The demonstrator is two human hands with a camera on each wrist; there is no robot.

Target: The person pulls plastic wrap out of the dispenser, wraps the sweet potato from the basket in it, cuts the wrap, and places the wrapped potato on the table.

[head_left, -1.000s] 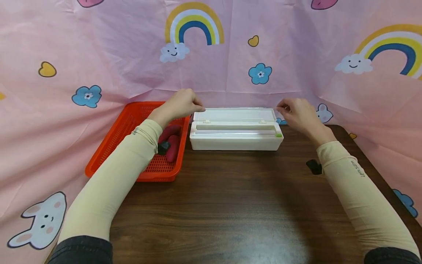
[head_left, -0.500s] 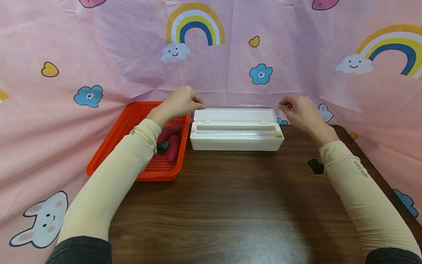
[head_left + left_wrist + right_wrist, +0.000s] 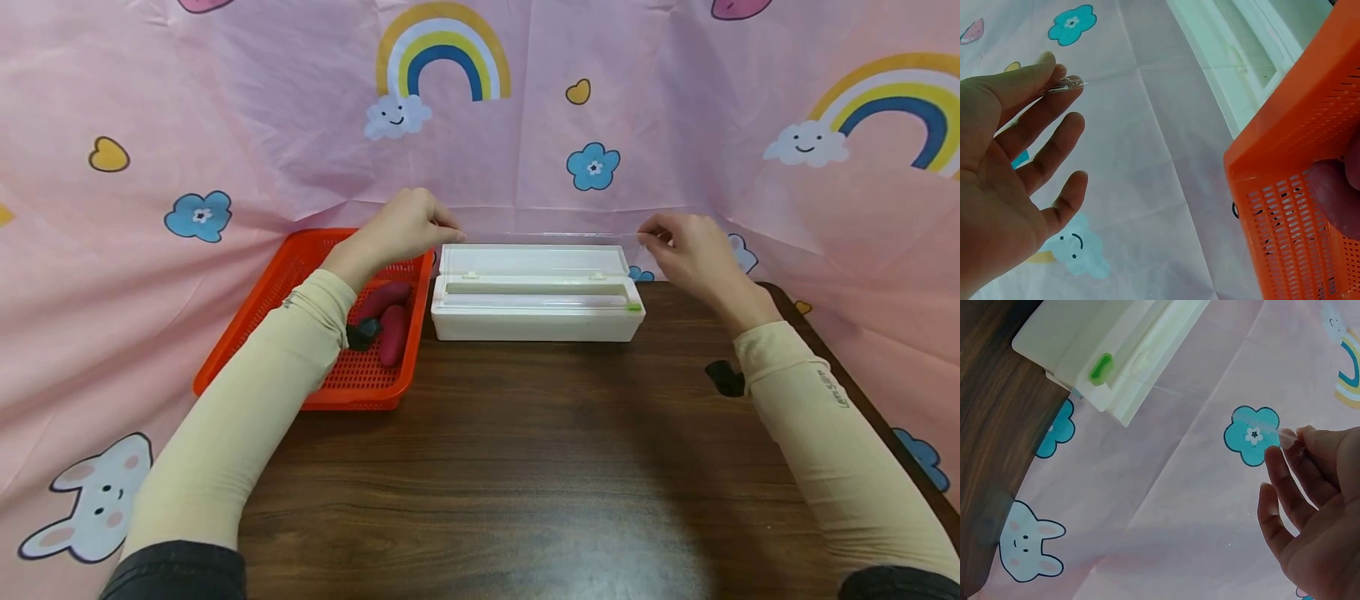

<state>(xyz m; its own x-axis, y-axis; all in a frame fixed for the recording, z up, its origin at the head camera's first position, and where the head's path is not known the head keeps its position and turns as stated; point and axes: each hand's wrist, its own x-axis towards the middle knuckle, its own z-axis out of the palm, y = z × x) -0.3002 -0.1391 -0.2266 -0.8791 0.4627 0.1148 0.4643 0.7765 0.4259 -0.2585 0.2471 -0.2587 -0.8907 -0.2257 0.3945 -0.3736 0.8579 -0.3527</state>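
1. Two hands, left hand (image 3: 405, 225) and right hand (image 3: 690, 250), have risen slightly and spread a little in the last second; the clear film (image 3: 1066, 85) between them now shows its edge just above the far rim of the raised lid (image 3: 532, 260), where it lay nearly level with that rim earlier
2. My judgement: this is film being drawn up from the white box (image 3: 532, 327) and kept taut, with no cut made yet; whether it joins the roll inside I cannot tell
3. Both hands stand well apart, each pinching one end of the film between thumb and fingertips, with the other fingers loosely bent
4. One film sheet, above the far edge of the worktop (image 3: 480, 433); one box, near the middle of that edge, with one lid folded back and one green slider (image 3: 633, 307) at its right end
5. One red basket (image 3: 360, 401), toward the worktop's far left corner, just beside the box
6. Two reddish tubers (image 3: 392, 335) show by the basket's right wall; the left arm may hide more
7. Two cream sleeves (image 3: 232, 442), one on each arm
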